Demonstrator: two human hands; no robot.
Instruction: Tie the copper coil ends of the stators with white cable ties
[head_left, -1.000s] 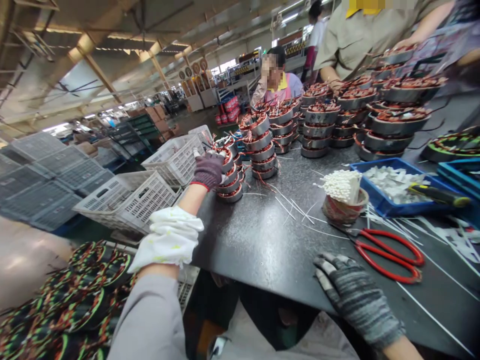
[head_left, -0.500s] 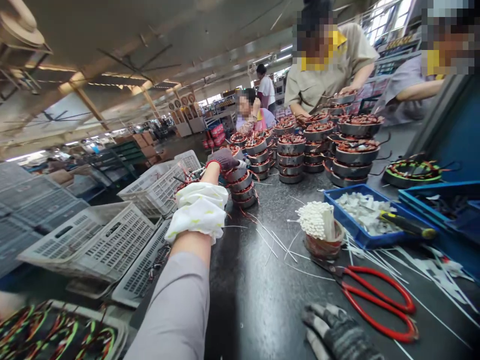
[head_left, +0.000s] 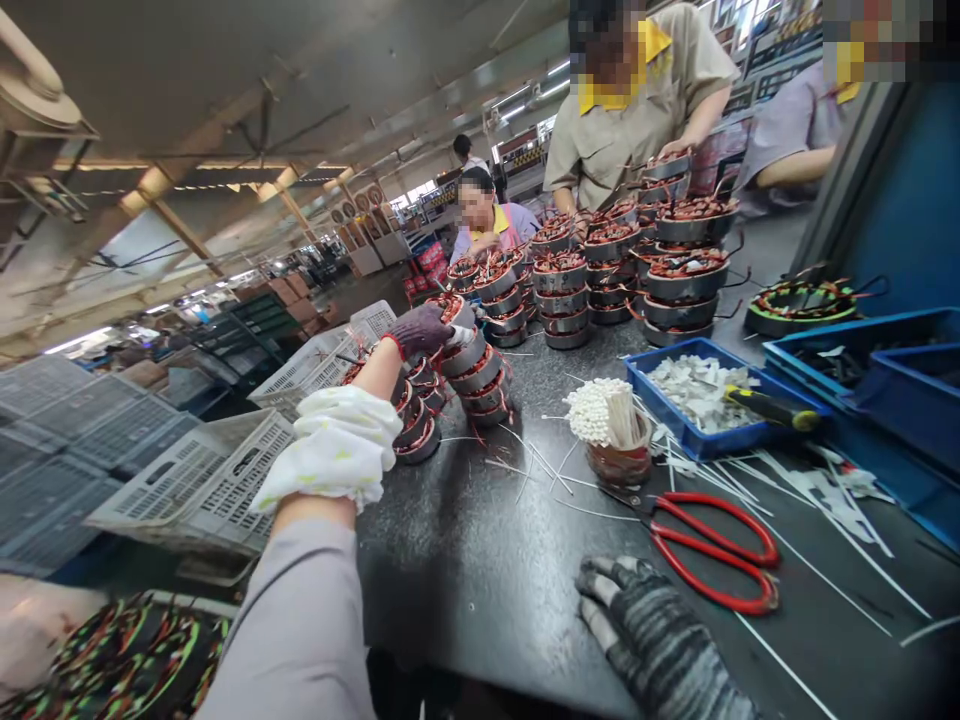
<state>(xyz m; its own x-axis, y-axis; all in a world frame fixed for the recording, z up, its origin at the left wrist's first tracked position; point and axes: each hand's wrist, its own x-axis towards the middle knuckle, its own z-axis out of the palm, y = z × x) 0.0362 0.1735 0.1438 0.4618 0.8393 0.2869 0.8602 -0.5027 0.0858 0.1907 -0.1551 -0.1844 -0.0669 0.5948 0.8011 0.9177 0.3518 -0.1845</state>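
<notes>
While your left grip (head_left: 420, 332) clasps the coil stack (head_left: 477, 378), handling appears underway; your right grip (head_left: 654, 628) rests released. Shifting calls for even support.

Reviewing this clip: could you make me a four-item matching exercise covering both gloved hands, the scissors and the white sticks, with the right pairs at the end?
Things
1. Scissors
2. Left hand
3. White sticks
4. Right hand

Places, colours
A. In a maroon glove, at a stack of rings
B. In a grey-and-black striped glove
C. Bundled upright in a small pot
D. Red-handled, lying on the dark tabletop

Pairs: 1-D, 2-A, 3-C, 4-B
</notes>
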